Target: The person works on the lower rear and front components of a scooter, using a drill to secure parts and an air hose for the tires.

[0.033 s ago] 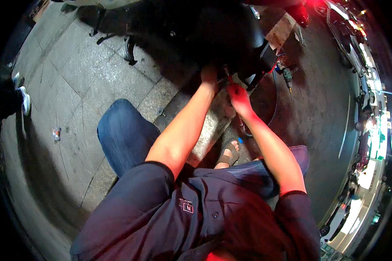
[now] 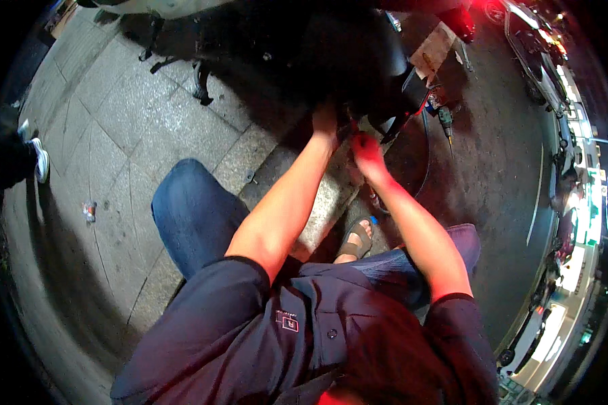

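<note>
Black scooter underside [image 2: 344, 61], far: left hand [image 2: 325, 120] and right hand [image 2: 366, 150] reach in; grips too shadowed to tell. Drill [image 2: 446, 121] right.

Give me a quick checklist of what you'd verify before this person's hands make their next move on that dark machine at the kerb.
1. Left hand reaches the dark machine: ok, it lies against its lower edge.
2. Right hand close by: ok, just beside the left.
3. What the fingers grip: cannot tell, too dark.
4. Light on the work: not ok, the machine is in deep shadow.
5. Power drill within reach: ok, lying on the road to the right.
6. Sandalled foot clear of the hands: ok, set well back.
</note>
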Demonstrator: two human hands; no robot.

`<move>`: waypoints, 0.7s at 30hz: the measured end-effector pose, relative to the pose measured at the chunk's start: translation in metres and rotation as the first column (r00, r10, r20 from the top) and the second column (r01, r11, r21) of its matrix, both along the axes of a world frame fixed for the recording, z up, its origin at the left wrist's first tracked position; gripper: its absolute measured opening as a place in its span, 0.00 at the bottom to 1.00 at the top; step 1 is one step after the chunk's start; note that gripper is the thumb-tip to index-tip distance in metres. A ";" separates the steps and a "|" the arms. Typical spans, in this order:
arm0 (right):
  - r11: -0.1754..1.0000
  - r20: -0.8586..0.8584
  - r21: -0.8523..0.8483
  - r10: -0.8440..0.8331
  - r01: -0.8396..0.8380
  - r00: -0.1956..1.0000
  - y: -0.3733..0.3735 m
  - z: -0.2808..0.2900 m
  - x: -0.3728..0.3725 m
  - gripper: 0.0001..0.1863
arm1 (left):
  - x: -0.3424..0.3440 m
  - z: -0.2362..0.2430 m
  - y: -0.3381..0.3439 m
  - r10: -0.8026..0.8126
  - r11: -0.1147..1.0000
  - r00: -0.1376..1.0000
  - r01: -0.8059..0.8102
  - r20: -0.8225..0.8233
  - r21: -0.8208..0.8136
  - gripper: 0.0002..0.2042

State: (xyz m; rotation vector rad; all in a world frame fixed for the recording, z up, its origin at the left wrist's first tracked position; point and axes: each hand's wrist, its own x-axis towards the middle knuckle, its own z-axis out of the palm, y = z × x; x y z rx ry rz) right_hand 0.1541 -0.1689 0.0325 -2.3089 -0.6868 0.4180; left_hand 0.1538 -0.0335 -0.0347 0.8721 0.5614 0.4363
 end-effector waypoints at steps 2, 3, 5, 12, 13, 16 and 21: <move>1.000 0.162 0.024 0.001 -0.005 0.987 0.007 -0.029 -0.001 0.17 | -0.005 -0.001 -0.005 0.064 0.958 0.998 -0.058 -0.015 0.279 0.15; 0.990 0.058 -0.138 -0.001 0.009 0.998 0.020 -0.021 -0.015 0.19 | -0.017 -0.006 0.000 0.091 0.909 0.995 -0.064 -0.046 0.413 0.15; 0.991 0.032 -0.027 -0.128 0.129 0.991 0.024 -0.017 -0.036 0.20 | -0.031 0.006 0.004 0.012 0.967 0.999 0.000 -0.045 0.253 0.14; 0.903 -0.845 0.418 0.346 0.102 0.408 0.023 0.060 -0.008 0.19 | -0.061 0.085 0.025 -0.390 0.640 0.649 0.702 0.653 -0.314 0.17; 0.860 -0.845 0.495 0.444 0.123 0.299 0.024 0.063 -0.010 0.19 | -0.063 0.097 0.022 -0.264 0.791 0.718 0.543 0.644 -0.282 0.18; 0.785 -0.818 0.574 0.562 0.231 0.123 0.031 0.063 -0.021 0.20 | -0.065 0.066 0.022 -0.273 0.745 0.771 0.548 0.576 -0.380 0.15; 0.838 -0.902 0.425 0.358 0.342 0.243 0.032 0.036 -0.003 0.15 | -0.050 0.061 0.015 -0.399 0.722 0.833 0.543 0.383 -0.429 0.09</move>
